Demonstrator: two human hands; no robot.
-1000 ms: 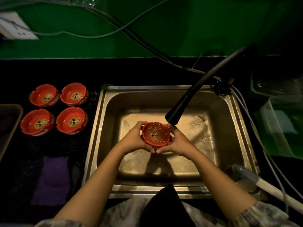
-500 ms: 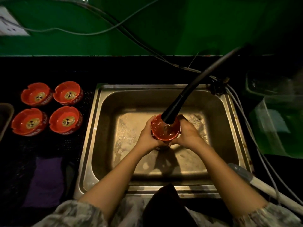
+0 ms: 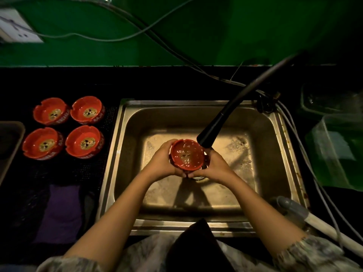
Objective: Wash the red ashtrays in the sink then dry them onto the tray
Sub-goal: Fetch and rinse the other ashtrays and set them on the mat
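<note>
A red ashtray [image 3: 187, 155], filled with water, is held over the steel sink [image 3: 263, 134] just left of the black faucet nozzle [image 3: 209, 137]. My left hand [image 3: 161, 161] grips its left side and my right hand [image 3: 216, 166] grips its right side, fingers meeting underneath. Several more red ashtrays [image 3: 84, 141] sit upright in a square on the dark counter left of the sink. A tray edge [image 3: 10, 138] shows at the far left.
A purple cloth [image 3: 59, 213] lies on the counter at front left. Cables run along the green wall and down the sink's right side. A grey and white hose handle [image 3: 294, 211] lies at the sink's front right corner. Clear plastic containers [image 3: 334, 146] stand to the right.
The ashtray moved from directly under the nozzle to slightly left and lower, its inside facing up again. Both hands kept their hold on it.
</note>
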